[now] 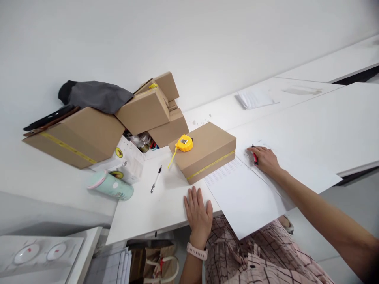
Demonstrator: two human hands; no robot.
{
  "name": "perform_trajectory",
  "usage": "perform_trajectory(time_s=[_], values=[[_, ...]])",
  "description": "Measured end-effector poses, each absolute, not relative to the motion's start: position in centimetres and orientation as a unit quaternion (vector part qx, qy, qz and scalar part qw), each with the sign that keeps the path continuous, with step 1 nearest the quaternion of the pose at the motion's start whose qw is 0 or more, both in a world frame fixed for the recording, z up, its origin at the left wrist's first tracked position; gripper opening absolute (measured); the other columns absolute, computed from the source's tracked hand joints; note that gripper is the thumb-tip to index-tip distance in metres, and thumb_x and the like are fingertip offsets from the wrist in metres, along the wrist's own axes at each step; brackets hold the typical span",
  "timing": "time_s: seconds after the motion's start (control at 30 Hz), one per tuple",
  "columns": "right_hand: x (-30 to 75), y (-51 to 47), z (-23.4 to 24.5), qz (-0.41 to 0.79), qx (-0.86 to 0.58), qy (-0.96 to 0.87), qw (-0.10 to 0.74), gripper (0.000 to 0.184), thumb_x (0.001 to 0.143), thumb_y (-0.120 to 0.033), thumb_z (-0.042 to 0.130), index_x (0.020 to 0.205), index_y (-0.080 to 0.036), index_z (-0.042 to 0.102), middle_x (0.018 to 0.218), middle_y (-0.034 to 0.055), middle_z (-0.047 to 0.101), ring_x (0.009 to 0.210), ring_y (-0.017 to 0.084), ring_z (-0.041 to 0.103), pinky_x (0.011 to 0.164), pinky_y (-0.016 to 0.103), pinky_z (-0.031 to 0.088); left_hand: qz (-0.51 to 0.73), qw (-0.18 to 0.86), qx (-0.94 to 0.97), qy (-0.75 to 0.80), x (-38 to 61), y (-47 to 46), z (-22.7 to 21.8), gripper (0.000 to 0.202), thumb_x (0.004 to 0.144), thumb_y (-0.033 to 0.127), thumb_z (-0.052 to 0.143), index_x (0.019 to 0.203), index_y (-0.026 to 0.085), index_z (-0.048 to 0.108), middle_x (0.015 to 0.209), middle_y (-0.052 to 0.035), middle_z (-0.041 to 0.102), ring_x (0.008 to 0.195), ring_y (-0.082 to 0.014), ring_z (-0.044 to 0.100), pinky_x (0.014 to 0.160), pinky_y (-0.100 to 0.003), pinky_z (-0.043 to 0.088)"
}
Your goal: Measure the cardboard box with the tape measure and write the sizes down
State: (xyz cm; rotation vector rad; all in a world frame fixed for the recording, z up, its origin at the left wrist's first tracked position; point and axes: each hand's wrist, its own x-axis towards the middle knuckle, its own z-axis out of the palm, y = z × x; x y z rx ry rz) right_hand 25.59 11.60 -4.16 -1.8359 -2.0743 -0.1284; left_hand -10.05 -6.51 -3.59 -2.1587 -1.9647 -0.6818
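Observation:
My left hand [197,212] lies flat on the white table, fingers stretched out, holding nothing. Just beyond its fingertips is a closed cardboard box [207,152] with yellow tape along its side. On top of that box rests a yellow tape measure [185,143], a short length of its tape hanging out to the left. My right hand [265,161] is closed around a small red and black utility knife [255,159], mostly hidden by the fingers. Beneath that hand are white paper sheets [245,201], overhanging the table's front edge; a printed part shows beside the box.
A pen [156,179] lies left of the box. Farther left are a mint-green pencil case [111,185], a white carton [130,161] and stacked cardboard boxes [145,110] with a dark grey cloth item [97,94]. Papers [256,98] lie near the wall.

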Motion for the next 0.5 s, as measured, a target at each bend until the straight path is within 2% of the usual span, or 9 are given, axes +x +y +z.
perform_trajectory(time_s=[0.5], values=[[25.1, 10.81, -3.37, -0.053, -0.656, -0.731, 0.181, 0.049, 0.087, -0.014, 0.048, 0.132, -0.018, 0.066, 0.13, 0.0159, 0.07, 0.119, 0.033, 0.06, 0.094, 0.044, 0.045, -0.197, 0.068, -0.718, -0.664, -9.91, -6.56, -3.09, 0.05, 0.101, 0.033, 0.049, 0.146, 0.012, 0.055, 0.158, -0.017, 0.05, 0.15, -0.0361, 0.043, 0.124, -0.06, 0.031]])
